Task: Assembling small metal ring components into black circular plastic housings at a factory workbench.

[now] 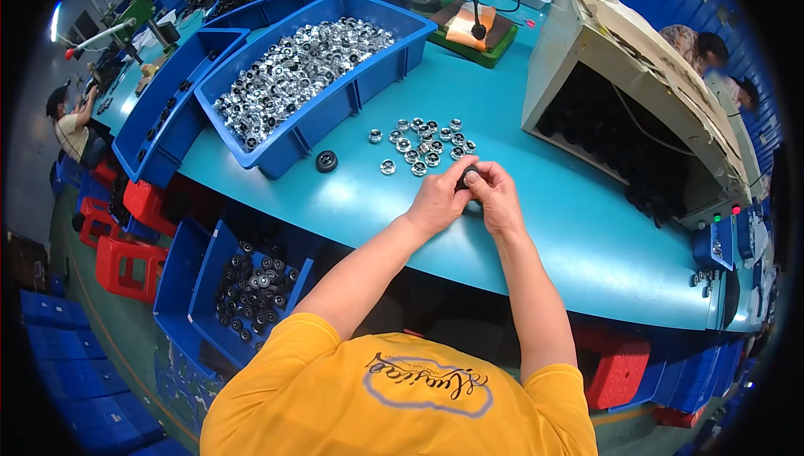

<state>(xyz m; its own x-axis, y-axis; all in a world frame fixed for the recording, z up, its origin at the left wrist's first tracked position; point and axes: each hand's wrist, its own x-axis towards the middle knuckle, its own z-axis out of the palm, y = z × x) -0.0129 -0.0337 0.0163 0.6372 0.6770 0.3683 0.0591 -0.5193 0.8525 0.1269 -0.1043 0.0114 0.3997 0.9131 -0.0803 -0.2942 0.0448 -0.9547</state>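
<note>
Both hands meet over the teal table, a little right of the middle. My left hand (437, 201) is closed, its thumb and fingers pinching the side of a small black rubber tyre (466, 178). On the tyre's other side, my right hand (494, 191) grips it too, thumb pressed against its face. Fingers cover much of the tyre, so I cannot tell whether a hub sits inside. Just beyond my hands lie several loose shiny silver wheel hubs (403, 145). To their left rests a black tyre with a hub in its centre (327, 161).
A large blue bin (358, 101) heaped with silver hubs stands at the back left. Right of my hands, a pale box (548, 62) lies open-sided with dark parts spilling out. Below the table edge, another blue bin (201, 288) holds wheels. Other people sit farther off.
</note>
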